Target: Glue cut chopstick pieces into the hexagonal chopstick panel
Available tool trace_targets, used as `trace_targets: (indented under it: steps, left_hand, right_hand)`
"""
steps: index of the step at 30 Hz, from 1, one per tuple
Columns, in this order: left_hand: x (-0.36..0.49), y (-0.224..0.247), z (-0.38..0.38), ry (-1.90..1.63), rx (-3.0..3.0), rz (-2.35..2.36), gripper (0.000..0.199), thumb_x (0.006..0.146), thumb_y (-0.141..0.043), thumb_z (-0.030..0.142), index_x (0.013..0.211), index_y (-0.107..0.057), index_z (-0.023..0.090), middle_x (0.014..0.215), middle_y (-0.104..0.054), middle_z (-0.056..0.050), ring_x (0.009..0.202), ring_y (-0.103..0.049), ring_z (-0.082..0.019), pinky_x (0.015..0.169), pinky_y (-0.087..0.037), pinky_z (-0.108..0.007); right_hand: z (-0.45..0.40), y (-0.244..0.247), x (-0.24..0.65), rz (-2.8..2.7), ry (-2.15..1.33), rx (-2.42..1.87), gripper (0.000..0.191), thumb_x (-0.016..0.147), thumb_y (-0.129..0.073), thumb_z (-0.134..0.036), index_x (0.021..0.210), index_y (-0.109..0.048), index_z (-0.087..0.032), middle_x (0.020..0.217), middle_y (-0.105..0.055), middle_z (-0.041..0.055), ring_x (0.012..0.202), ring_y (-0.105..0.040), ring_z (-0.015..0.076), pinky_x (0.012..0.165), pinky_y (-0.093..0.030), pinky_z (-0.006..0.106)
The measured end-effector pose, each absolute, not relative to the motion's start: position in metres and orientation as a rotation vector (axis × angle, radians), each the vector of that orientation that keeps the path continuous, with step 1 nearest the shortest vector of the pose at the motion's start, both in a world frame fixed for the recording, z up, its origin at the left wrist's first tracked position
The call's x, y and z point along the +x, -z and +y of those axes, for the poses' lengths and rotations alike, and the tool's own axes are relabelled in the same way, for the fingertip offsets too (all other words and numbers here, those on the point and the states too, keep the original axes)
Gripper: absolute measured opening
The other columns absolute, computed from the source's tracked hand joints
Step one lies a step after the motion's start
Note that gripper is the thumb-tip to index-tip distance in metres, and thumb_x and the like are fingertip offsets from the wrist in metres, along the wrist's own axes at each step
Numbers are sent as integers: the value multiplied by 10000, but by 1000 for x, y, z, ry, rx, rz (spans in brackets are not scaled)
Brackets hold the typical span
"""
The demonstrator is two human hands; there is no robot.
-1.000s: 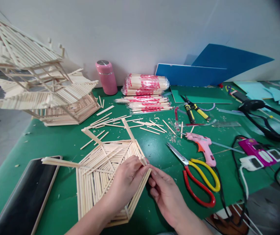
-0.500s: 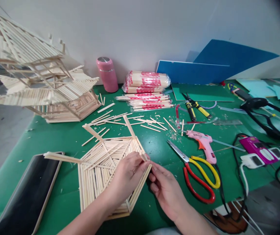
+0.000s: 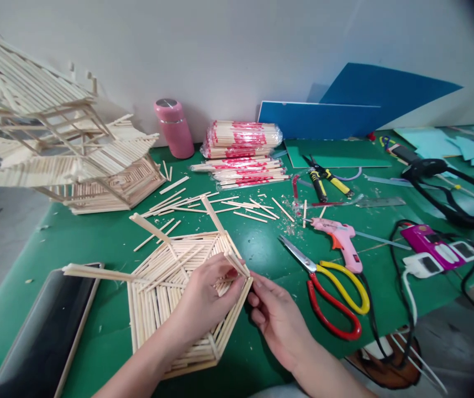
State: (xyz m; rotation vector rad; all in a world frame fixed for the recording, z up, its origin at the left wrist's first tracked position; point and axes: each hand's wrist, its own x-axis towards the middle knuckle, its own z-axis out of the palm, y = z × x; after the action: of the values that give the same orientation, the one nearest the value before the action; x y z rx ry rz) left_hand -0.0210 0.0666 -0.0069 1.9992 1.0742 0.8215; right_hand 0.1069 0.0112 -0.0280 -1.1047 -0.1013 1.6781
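A many-sided base of wooden sticks (image 3: 158, 315) lies in front of me, with post-like stick bundles standing up at several corners and loose sticks across its top. My left hand (image 3: 210, 293) reaches over the base, thumb and fingers pinched round a short stick post (image 3: 237, 262) at the right corner. Touching that same corner from outside, my right hand (image 3: 276, 315) has its thumb and index finger together and the other fingers curled; what lies between its fingertips is too small to make out.
Left stand a stick pagoda model (image 3: 108, 177) and a dark phone-like slab (image 3: 50, 326). Behind are a pink bottle (image 3: 177, 132), wrapped sticks (image 3: 243, 138) and pliers (image 3: 324, 179). Red-and-yellow scissors (image 3: 314, 268), a pink glue gun (image 3: 340, 237) and cables lie right.
The view has shifted slightly, so most objects sit a little further left. My left fingers have moved up and opened slightly around the post, showing more of it and the corner.
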Motion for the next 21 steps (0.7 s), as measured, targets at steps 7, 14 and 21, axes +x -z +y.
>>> trace_targets:
  steps: [7, 14, 21]
  left_hand:
    - [-17, 9, 66, -807, 2005, 1130, 111, 775, -528, 159, 761, -631, 196, 783, -659, -9, 739, -619, -144, 661, -477, -231]
    - [-14, 10, 61, -766, 2015, 1159, 134, 808, -486, 180, 775, -614, 196, 767, -653, -11, 706, -618, -139, 638, -476, -230]
    - [-12, 9, 59, -764, 1982, 1176, 160, 809, -481, 187, 741, -626, 174, 723, -646, -25, 664, -602, -135, 634, -472, -238]
  right_hand:
    - [12, 27, 107, -105, -1682, -1100, 235, 635, -693, -289, 822, -702, -146, 575, -432, -24, 518, -322, 67, 399, -156, 175]
    - [11, 27, 108, -103, -1689, -1108, 231, 634, -690, -294, 818, -705, -155, 559, -434, -28, 509, -323, 66, 403, -169, 172]
    - [9, 28, 108, -88, -1694, -1131, 250, 634, -700, -271, 852, -705, -150, 588, -452, -15, 532, -331, 73, 396, -190, 165]
